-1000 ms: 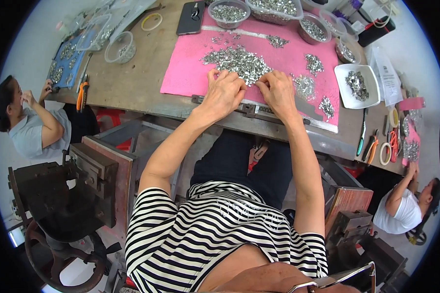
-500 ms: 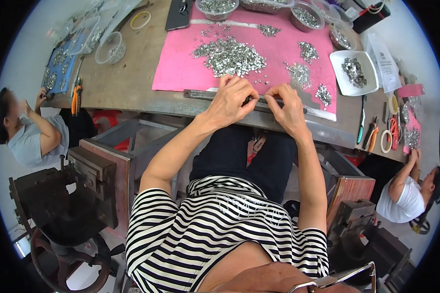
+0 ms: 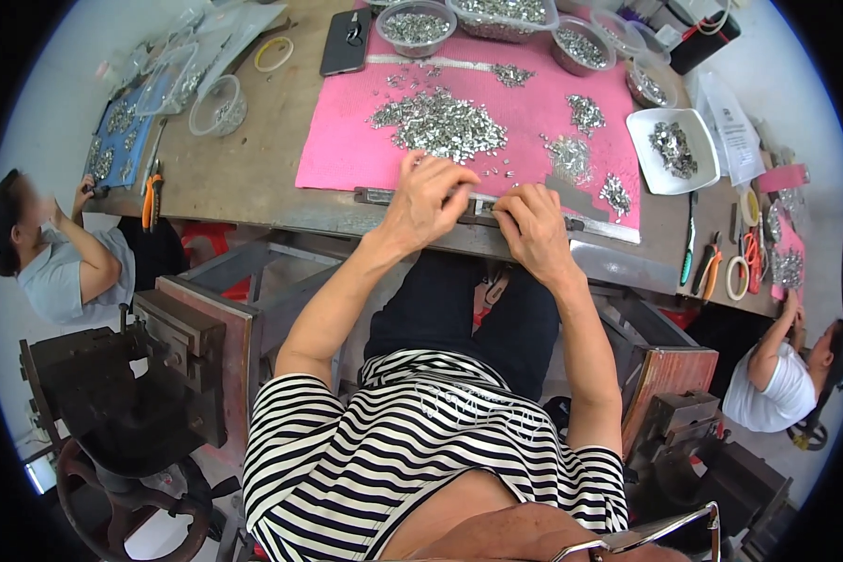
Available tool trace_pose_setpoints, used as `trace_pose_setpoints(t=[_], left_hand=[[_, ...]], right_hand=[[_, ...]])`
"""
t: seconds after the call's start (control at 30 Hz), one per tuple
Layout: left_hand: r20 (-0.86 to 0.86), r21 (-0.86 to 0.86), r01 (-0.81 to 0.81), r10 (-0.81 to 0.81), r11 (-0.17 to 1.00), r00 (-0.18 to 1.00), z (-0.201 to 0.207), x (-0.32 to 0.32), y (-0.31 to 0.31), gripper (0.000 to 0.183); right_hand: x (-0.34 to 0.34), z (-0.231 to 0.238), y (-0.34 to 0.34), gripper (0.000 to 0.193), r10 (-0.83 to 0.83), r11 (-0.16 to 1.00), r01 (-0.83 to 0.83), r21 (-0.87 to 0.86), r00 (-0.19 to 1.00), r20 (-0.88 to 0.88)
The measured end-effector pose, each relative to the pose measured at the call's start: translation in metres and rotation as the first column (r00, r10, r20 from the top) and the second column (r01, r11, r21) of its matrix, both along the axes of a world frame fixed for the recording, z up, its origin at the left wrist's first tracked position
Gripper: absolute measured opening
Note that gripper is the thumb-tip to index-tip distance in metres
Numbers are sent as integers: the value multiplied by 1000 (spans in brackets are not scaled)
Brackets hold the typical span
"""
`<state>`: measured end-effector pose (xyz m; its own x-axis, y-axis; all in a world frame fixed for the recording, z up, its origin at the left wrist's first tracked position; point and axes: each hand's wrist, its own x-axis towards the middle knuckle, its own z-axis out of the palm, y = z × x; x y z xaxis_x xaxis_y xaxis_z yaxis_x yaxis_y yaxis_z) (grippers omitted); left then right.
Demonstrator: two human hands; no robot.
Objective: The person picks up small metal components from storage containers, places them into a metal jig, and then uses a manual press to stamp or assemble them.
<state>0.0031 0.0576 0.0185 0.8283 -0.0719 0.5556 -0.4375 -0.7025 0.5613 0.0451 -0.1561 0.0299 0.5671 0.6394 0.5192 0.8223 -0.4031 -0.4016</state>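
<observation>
A long, narrow metal bar (image 3: pixel 373 195) lies along the near table edge, with a gap between my hands where part of it shows. My left hand (image 3: pixel 429 199) is over the bar's middle, fingers curled inward; whatever sits between thumb and fingers is too small to name. Just right of it, my right hand (image 3: pixel 537 229) rests on the bar with bent fingers pressed together, their tips partly hidden. Beyond my left hand, a heap of small shiny silver metal pieces (image 3: pixel 450 126) covers part of the pink mat (image 3: pixel 332 155).
Smaller piles lie at the mat's right, beside a white square dish (image 3: pixel 639 140). Clear tubs (image 3: pixel 417 33) of pieces and a black phone (image 3: pixel 344 56) stand at the back. Orange-handled pliers (image 3: pixel 150 197) lie left. Co-workers sit on both sides; a heavy machine (image 3: pixel 126 375) stands lower left.
My left hand has drawn back from the bar and its fingers have loosened somewhat. My right hand has shifted slightly nearer and left, uncovering part of the bar between the hands.
</observation>
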Motion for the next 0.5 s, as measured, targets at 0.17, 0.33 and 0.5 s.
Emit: trace_pose_setpoints(t=[0.17,0.33,0.5], left_hand=[[-62,60,-142,146,988,987,11,14,22,9],[-8,182,-136,139,974,990,6,22,20,5],[22,293,-147,147,945,989,-2,28,15,5]], right_hand=[[5,10,-2,13,31,999,-36,-27,987,-159],[29,9,8,10,-50,997,60,49,982,-182],[63,-6,25,9,-136,990,137,27,990,-27]])
